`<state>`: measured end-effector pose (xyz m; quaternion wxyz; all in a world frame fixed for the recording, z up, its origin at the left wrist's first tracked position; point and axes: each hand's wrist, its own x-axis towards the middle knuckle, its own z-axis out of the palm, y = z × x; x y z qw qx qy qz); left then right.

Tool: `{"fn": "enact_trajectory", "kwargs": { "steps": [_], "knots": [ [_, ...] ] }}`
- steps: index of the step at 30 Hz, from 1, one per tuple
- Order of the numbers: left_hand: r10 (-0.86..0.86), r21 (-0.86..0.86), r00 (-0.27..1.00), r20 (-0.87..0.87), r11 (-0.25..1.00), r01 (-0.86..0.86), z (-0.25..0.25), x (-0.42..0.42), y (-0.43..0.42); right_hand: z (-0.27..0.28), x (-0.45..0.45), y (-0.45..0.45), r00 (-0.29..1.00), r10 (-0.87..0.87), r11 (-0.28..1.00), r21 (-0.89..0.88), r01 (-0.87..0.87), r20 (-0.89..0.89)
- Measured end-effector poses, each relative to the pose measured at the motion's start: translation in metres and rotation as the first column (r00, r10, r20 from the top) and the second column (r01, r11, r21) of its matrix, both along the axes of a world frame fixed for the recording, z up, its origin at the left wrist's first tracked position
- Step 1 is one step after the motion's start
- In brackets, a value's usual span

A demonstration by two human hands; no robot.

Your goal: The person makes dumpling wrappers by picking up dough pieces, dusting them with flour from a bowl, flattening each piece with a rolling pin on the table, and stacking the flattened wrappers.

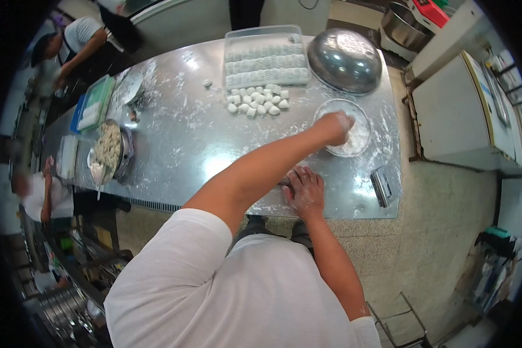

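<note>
My left hand (337, 127) reaches across my body into a round bowl (321, 110) of white flour (361, 134). Its floury fingers are bunched together at the flour. Near the table's front edge my right hand (306, 193) lies palm down with its fingers apart. A dark thing (285, 181) shows partly beside and under those fingers; its kind is hidden. Many small white dough pieces (260, 101) lie in a cluster beyond my left arm. Behind them a clear plastic tray (263, 31) holds rows of pale shaped pieces.
The steel table (180, 127) is streaked with flour. A large upturned metal bowl (345, 58) stands at the back right, a metal dough scraper (381, 187) at the right edge. On the left are a pan of crumbly filling (108, 145) and a green tray (101, 95). Two people work at the left.
</note>
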<state>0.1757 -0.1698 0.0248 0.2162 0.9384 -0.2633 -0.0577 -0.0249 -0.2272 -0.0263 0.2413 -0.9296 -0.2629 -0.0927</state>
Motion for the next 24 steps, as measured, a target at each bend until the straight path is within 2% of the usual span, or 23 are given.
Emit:
{"fn": "enact_trajectory", "kwargs": {
  "steps": [1, 3, 4, 5, 7, 9, 11, 13, 15, 17, 19, 22, 24],
  "knots": [
    [0.023, -0.008, 1.000, 0.003, 1.000, -0.023, -0.014, -0.001, 0.003, 0.002, 0.000, 0.001, 1.000, -0.011, 1.000, -0.017, 0.011, -0.016],
    [0.039, 0.046, 0.989, 0.142, 0.998, -0.046, -0.033, -0.011, 0.003, 0.004, 0.001, 0.001, 1.000, -0.009, 0.999, -0.044, 0.007, -0.028],
    [0.106, -0.020, 0.992, 0.062, 0.994, -0.105, -0.024, -0.017, 0.001, 0.003, 0.001, 0.001, 1.000, -0.014, 0.999, -0.050, 0.013, -0.025],
    [0.117, -0.027, 0.991, 0.060, 0.993, -0.116, -0.013, -0.017, 0.002, 0.002, 0.000, 0.002, 0.999, -0.022, 0.998, -0.055, 0.021, -0.025],
    [0.040, 0.094, 0.997, -0.066, 0.995, -0.034, -0.009, -0.016, 0.001, 0.002, -0.003, 0.003, 1.000, -0.017, 0.997, -0.072, 0.016, -0.014],
    [0.011, 0.094, 0.997, -0.079, 0.996, -0.004, 0.004, -0.009, 0.007, 0.003, 0.002, 0.004, 1.000, -0.024, 0.996, -0.085, 0.025, 0.011],
    [-0.039, 0.014, 0.993, -0.114, 0.999, 0.041, 0.023, -0.004, 0.019, 0.000, 0.001, 0.004, 0.999, -0.027, 0.997, -0.074, 0.030, 0.047],
    [-0.007, -0.281, 0.996, 0.088, 0.959, 0.031, 0.019, -0.009, 0.060, -0.004, 0.000, 0.003, 0.999, -0.026, 0.999, -0.041, 0.028, 0.045],
    [0.038, -0.308, 0.999, 0.037, 0.951, -0.025, 0.040, -0.043, 0.120, -0.005, 0.000, 0.000, 0.998, -0.027, 1.000, -0.003, 0.028, 0.057],
    [0.076, -0.114, 0.997, 0.020, 0.991, -0.074, 0.027, -0.081, 0.168, -0.005, -0.001, 0.000, 0.999, -0.029, 1.000, 0.007, 0.029, 0.021],
    [0.120, 0.090, 0.977, -0.178, 0.990, -0.105, -0.005, -0.118, 0.194, -0.004, 0.000, 0.002, 0.999, -0.039, 0.999, -0.014, 0.039, 0.016],
    [0.189, 0.014, 0.953, -0.239, 0.981, -0.191, -0.025, -0.154, 0.209, -0.005, -0.001, 0.002, 0.999, -0.033, 0.999, -0.037, 0.033, 0.003],
    [0.212, 0.031, 0.946, -0.244, 0.977, -0.211, -0.020, -0.145, 0.210, -0.006, -0.002, 0.001, 0.999, -0.036, 0.998, -0.045, 0.036, -0.006]
  ]
}}
